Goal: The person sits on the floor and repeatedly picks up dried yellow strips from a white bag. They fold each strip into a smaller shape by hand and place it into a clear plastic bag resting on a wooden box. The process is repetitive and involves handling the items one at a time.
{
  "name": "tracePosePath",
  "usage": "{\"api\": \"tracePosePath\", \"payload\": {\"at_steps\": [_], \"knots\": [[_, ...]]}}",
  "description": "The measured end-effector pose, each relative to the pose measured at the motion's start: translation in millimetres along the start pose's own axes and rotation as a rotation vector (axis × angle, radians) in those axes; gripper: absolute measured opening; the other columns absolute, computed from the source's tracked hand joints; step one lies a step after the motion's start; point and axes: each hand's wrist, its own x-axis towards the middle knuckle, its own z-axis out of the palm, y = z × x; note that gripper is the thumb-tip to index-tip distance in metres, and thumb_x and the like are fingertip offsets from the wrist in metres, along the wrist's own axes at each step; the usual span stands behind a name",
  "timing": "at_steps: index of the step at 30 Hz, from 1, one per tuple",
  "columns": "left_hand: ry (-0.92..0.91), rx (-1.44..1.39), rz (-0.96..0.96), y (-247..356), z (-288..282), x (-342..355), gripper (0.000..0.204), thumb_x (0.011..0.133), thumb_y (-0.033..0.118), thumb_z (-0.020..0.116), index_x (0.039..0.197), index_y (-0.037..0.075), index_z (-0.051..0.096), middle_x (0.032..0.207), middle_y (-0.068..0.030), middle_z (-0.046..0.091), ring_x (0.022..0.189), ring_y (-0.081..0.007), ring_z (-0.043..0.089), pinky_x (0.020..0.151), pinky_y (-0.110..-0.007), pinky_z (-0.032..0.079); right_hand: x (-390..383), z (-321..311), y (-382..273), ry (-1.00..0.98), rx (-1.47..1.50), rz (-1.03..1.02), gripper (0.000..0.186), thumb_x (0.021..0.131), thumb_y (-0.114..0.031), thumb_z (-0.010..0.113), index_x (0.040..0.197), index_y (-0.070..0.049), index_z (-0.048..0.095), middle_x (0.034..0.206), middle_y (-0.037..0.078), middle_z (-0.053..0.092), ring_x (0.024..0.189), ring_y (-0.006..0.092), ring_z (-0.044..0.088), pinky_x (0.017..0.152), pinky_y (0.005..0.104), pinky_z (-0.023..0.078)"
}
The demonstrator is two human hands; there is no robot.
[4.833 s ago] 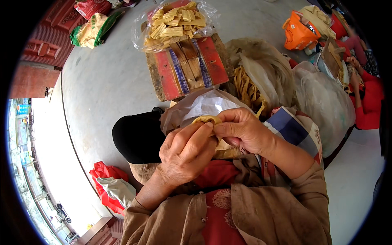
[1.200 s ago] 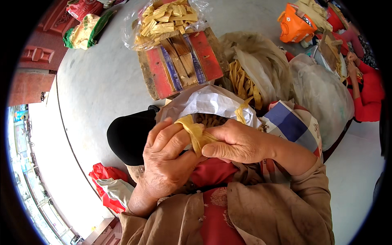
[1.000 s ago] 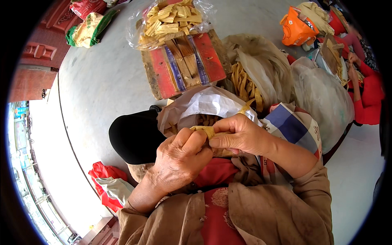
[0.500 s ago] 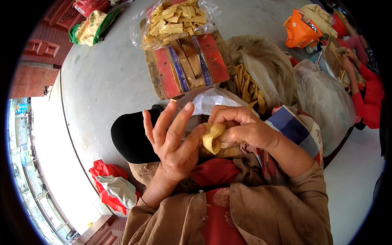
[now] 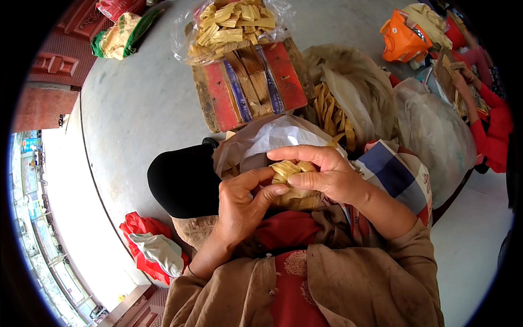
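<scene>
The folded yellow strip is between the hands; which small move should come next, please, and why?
Perhaps press down on the folded yellow strip: the right hand has its thumb across it, with the left hand at its left edge.

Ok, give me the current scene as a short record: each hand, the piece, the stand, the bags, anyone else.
Left hand: thumb and index finger at the piece's left side; firmness of grip unclear
Right hand: holding the piece, thumb on its front, index finger stretched above
Piece: folded yellow strip, between both hands
Stand: red wooden stand, yellow pieces in clear plastic at its far end
Bags: white bag behind the hands; translucent bag with long yellow strips
Others: red sleeve, far right
</scene>
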Motion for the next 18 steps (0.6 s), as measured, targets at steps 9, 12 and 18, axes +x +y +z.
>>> {"api": "tracePosePath", "payload": {"at_steps": [9,12,18], "knots": [[-0.004,-1.071,-0.49,14.0,-30.7,-2.3,0.01,0.095,0.011,0.069,0.088,0.006,0.065,0.054,0.005,0.044,0.043,-0.0041,0.036,0.058,-0.028,0.046,-20.6,-23.8,-23.5,-0.091,-0.089,0.135,0.047,0.103,-0.02,0.061,0.144,-0.001,0.05,0.06,-0.004,0.056,0.053,0.0036,0.049,0.053,0.0209,0.04],[0.049,-1.065,-0.505,7.1,-27.1,-3.2,0.011,0.095,0.011,0.069,0.086,0.006,0.065,0.055,0.0049,0.044,0.044,-0.0047,0.035,0.058,-0.028,0.046,-25.9,-21.0,-17.0,-0.068,-0.455,-0.026,0.036,0.097,-0.016,0.067,0.129,-0.001,0.061,0.062,0.003,0.059,0.053,0.0124,0.059,0.049,0.0297,0.045],[0.055,-1.069,-0.558,-9.0,-27.2,-19.6,0.011,0.094,0.009,0.071,0.085,0.006,0.065,0.055,0.0043,0.044,0.043,-0.0053,0.035,0.058,-0.029,0.047,-36.7,-16.1,-4.3,-0.018,-1.071,-0.497,0.019,0.082,-0.011,0.078,0.089,-0.005,0.062,0.064,0.004,0.059,0.055,0.0193,0.061,0.048,0.032,0.048]]}}
